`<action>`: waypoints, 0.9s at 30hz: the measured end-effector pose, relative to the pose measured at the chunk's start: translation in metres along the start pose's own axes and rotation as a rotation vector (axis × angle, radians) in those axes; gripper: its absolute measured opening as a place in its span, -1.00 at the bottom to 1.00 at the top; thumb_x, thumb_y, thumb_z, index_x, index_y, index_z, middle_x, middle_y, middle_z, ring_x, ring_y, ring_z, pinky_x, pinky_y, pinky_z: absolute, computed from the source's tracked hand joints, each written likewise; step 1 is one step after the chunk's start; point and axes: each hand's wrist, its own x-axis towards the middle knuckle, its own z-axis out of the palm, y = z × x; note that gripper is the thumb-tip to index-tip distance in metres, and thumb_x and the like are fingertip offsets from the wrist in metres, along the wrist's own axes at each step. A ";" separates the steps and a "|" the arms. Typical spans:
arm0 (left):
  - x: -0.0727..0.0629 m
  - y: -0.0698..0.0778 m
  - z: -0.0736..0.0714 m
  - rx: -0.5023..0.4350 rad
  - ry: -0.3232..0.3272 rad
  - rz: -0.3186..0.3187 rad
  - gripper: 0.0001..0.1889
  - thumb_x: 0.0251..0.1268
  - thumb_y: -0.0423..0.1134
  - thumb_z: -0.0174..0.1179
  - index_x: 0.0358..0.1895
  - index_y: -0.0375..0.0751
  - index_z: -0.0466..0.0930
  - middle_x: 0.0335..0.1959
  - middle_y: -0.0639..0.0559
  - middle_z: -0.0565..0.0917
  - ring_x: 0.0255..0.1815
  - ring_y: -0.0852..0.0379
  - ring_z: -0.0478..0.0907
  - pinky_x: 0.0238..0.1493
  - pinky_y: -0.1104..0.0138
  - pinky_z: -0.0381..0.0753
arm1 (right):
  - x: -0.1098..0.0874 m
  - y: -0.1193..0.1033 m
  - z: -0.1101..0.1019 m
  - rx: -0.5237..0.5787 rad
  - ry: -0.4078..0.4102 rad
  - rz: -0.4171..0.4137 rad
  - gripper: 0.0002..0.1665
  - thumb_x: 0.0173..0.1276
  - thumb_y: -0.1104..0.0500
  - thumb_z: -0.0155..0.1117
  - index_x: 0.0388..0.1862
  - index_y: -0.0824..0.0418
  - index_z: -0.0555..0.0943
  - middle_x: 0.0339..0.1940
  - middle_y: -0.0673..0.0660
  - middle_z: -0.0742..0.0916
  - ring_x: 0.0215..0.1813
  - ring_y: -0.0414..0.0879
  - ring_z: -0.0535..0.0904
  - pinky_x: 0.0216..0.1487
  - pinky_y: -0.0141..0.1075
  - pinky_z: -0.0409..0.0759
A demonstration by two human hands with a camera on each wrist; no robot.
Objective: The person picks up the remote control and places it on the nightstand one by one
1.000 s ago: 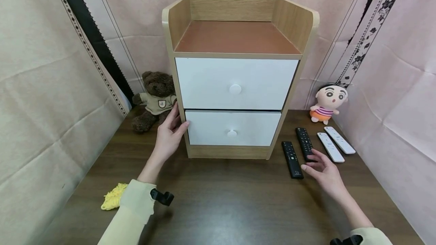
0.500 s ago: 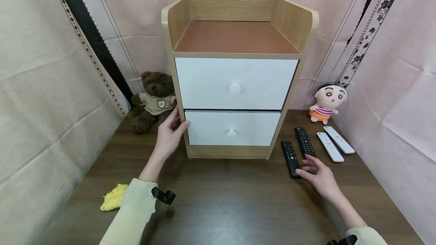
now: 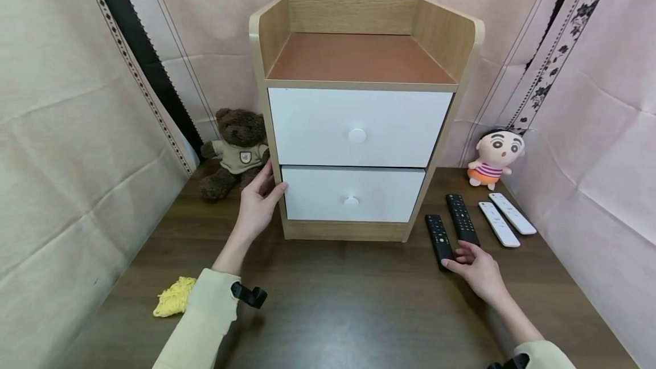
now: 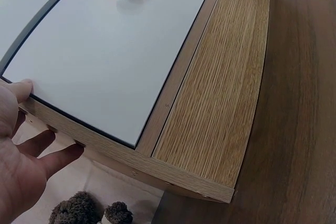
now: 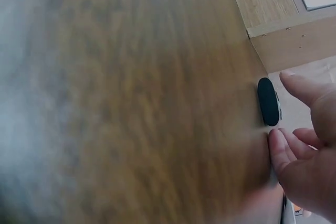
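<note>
My left hand (image 3: 255, 205) rests on the left edge of a small wooden cabinet (image 3: 345, 230). Its thumb lies on the front, by the lower white drawer (image 3: 318, 189), while its fingers touch the side panel, as the left wrist view also shows. Over on the right, my right hand (image 3: 482, 275) is at the near end of a black remote control (image 3: 438, 238). The thumb and bent fingers stand on either side of that remote's end (image 5: 269, 102) in the right wrist view. A second black remote (image 3: 461, 215) lies just beyond the fingers.
Two white remotes (image 3: 498, 224) lie farther right, with a cartoon doll (image 3: 496, 158) behind them. A brown teddy bear (image 3: 238, 141) sits left of the cabinet. Some yellow fabric (image 3: 174, 298) lies beside my left sleeve. An upper drawer (image 3: 312, 130) is closed.
My right hand has moved left and nearer, from beside the second black remote to the near end of the first. The left hand has stayed on the cabinet edge.
</note>
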 end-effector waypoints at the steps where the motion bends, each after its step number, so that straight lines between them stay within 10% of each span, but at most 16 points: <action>1: 0.001 -0.005 0.000 -0.002 0.002 0.002 -0.31 0.54 -0.36 0.19 0.62 -0.25 0.11 0.56 -0.20 0.26 0.49 -0.14 0.33 0.31 0.02 0.46 | 0.001 0.000 0.001 -0.011 0.006 0.003 -0.05 0.30 -0.08 0.55 0.38 0.55 0.41 0.09 0.43 0.70 0.07 0.21 0.66 -0.12 -0.31 0.58; 7: 0.010 -0.037 -0.001 -0.018 0.016 0.023 -0.29 0.52 -0.28 0.24 0.62 -0.11 0.15 0.58 -0.08 0.26 0.50 -0.08 0.33 0.31 -0.02 0.46 | 0.003 0.002 0.008 -0.095 0.027 -0.002 -0.15 0.21 -0.08 0.60 0.21 0.54 0.57 -0.06 0.36 0.75 -0.06 0.13 0.68 -0.10 -0.11 0.57; 27: 0.009 -0.026 -0.002 0.007 0.011 0.001 -0.28 0.49 -0.37 0.25 0.62 -0.19 0.15 0.55 -0.17 0.28 0.49 -0.15 0.33 0.31 -0.07 0.44 | -0.003 -0.006 0.016 -0.137 0.148 0.043 -0.20 0.20 -0.15 0.58 0.06 0.55 0.66 -0.23 0.31 0.75 -0.13 0.19 0.63 -0.13 0.00 0.49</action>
